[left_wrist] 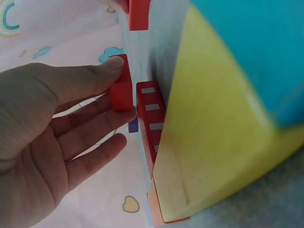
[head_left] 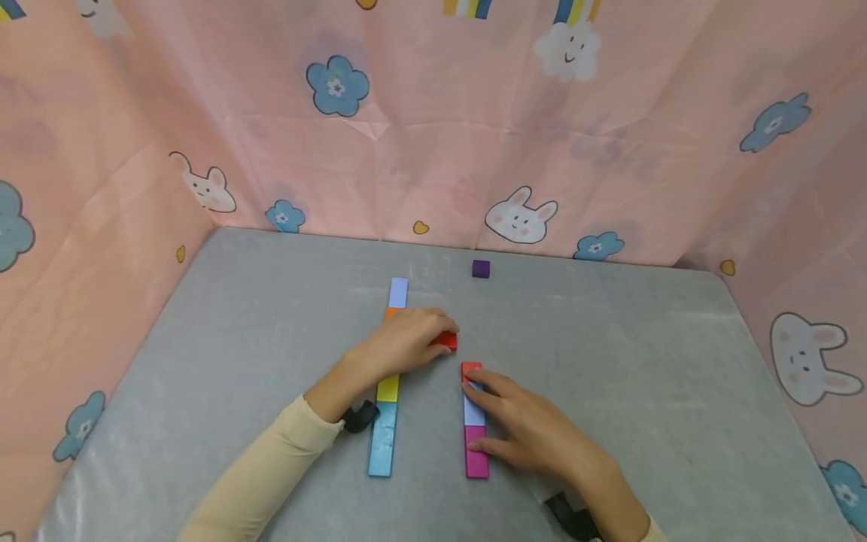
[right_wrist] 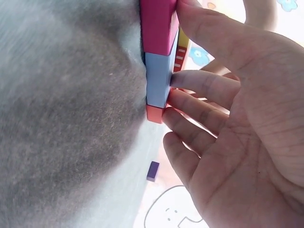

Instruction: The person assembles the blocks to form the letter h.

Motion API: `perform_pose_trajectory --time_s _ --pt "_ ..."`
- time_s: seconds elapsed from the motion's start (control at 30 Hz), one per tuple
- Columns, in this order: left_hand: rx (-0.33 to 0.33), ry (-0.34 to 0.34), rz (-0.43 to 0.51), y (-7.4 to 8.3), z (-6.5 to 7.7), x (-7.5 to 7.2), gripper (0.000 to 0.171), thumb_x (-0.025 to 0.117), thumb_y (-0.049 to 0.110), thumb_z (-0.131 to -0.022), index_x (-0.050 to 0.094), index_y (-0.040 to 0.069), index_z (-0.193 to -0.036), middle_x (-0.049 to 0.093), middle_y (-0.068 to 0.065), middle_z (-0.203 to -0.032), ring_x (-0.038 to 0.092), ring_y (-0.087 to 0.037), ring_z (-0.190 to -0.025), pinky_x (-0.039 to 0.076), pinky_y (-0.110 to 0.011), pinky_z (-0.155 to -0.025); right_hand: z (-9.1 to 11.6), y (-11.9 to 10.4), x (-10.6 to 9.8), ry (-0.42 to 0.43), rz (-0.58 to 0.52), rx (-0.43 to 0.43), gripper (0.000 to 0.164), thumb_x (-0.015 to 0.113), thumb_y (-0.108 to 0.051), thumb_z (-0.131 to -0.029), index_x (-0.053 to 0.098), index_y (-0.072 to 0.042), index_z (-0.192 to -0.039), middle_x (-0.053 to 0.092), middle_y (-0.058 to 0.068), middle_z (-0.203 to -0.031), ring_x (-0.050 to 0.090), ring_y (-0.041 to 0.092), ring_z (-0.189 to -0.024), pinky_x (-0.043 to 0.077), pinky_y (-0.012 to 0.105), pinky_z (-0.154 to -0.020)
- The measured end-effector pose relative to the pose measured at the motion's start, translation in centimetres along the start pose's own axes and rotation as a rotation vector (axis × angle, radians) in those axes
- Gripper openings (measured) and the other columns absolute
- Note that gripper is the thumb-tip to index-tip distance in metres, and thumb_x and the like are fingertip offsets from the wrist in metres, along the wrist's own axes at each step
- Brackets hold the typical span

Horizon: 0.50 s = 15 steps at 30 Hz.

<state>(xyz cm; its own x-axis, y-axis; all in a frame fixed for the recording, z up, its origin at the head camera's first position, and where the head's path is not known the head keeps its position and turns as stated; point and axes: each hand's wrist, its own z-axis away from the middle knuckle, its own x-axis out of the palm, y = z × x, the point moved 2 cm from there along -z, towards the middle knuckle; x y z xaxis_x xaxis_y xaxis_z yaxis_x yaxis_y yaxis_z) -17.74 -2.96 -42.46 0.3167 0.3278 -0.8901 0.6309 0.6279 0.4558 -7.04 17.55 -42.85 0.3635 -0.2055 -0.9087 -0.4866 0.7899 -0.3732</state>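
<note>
My left hand [head_left: 405, 340] pinches a small red block [left_wrist: 122, 95] between thumb and fingers, above the grey table. It crosses over a long row of coloured blocks: light blue [head_left: 398, 292], orange [head_left: 394, 312], red with white marks [left_wrist: 153, 113], yellow [head_left: 388, 389] and blue [head_left: 383, 440]. The hand hides the middle of that row in the head view. To the right runs a shorter row of red [head_left: 470, 369], light blue [head_left: 473, 406] and magenta [head_left: 476, 453] blocks. Loosely extended fingers of my right hand [head_left: 538, 429] rest along it, the thumb at the magenta block.
A dark purple block [head_left: 481, 269] stands alone near the table's back edge. Pink patterned cloth [head_left: 420, 165] rises behind and on both sides of the grey tabletop [head_left: 609, 339].
</note>
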Motion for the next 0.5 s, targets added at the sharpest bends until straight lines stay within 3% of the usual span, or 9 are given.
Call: perform_pose_trajectory --time_s 0.5 --pt "-0.002 -0.006 0.021 -0.08 -0.08 0.27 0.032 0.075 0.018 -0.1 0.074 0.006 -0.129 0.076 -0.008 -0.124 0.068 -0.021 -0.105 0.06 -0.035 -0.098 0.0 -0.33 -0.03 0.012 0.009 -0.005 0.075 0.084 -0.041 -0.091 0.058 -0.007 -0.152 0.05 0.015 -0.161 0.055 0.033 -0.145 0.051 0.053 -0.116"
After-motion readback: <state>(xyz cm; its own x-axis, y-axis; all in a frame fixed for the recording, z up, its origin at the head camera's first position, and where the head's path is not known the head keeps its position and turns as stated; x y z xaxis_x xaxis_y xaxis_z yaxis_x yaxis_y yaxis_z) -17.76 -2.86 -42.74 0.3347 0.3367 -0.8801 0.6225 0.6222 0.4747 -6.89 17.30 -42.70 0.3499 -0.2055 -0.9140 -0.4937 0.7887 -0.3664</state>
